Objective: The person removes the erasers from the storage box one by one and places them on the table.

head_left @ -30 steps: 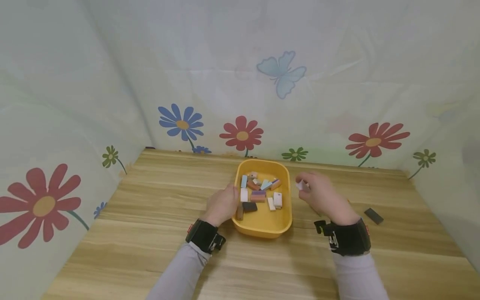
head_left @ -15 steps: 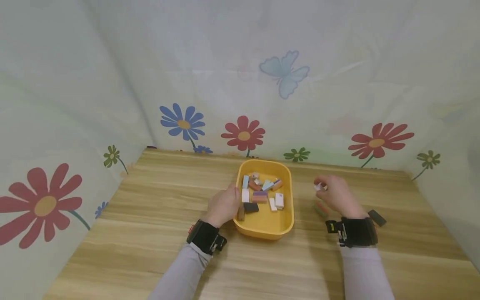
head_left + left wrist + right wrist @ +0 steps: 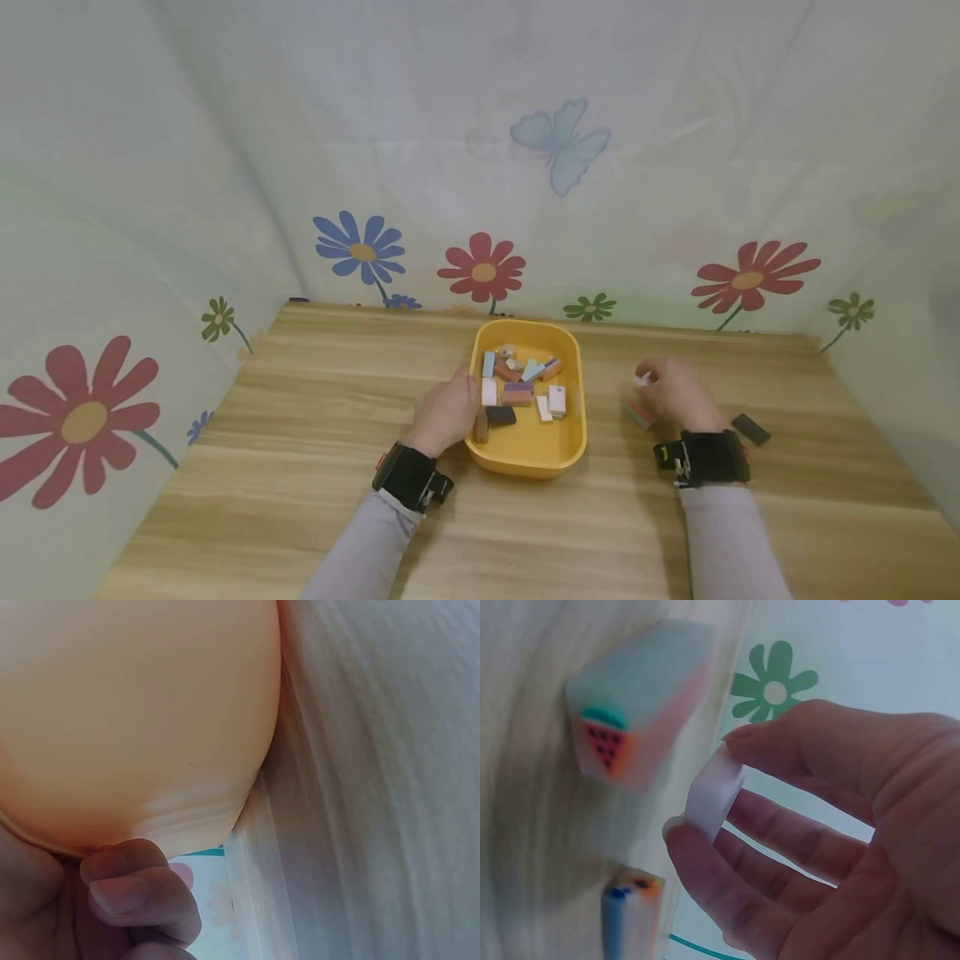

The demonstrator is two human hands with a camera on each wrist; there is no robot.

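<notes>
My left hand [image 3: 448,414] grips the left wall of a yellow plastic bin [image 3: 525,454], its fingers curled at the rim in the left wrist view. Right of the bin, my right hand [image 3: 682,396] pinches a small white eraser [image 3: 714,793] between thumb and fingertip. Below the fingers lies a green-and-pink eraser with a watermelon print [image 3: 641,705], partly overlapped by the hand in the head view. The right wrist view also shows a blue, white and orange block [image 3: 632,915] on the table. Farther right rests a flat black block [image 3: 751,429].
Inside the bin lie several small erasers, among them a purple-and-orange one [image 3: 517,395], a black one [image 3: 501,415] and a light blue one [image 3: 489,364]. A flowered curtain [image 3: 645,208] hangs at the back edge of the wooden table [image 3: 315,400].
My right hand has moved right, away from the bin, with the white eraser still pinched. The watermelon eraser has come into view beside it. My left hand stays on the bin.
</notes>
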